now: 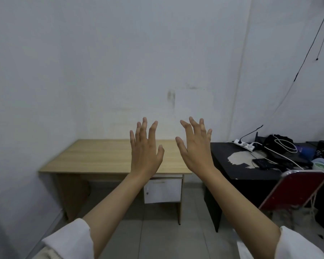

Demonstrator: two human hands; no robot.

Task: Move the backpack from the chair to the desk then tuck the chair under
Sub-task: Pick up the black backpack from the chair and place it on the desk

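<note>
Raising left hand (145, 148), right hand (195, 148), one desk (94, 157)

Left hand (145, 148), right hand (195, 146) raised, fingers spread

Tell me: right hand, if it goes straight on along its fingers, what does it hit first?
Probably the white wall. The right hand is open, fingers aimed up and forward, held above the wooden desk. Nothing shows between fingertips and wall, though depth is unclear from one view.

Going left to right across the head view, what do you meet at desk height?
Light wooden desk → left hand → right hand → black table → white power strip → red folding chair. Both hands are raised with fingers spread, holding nothing. No backpack is clearly in view.
</note>
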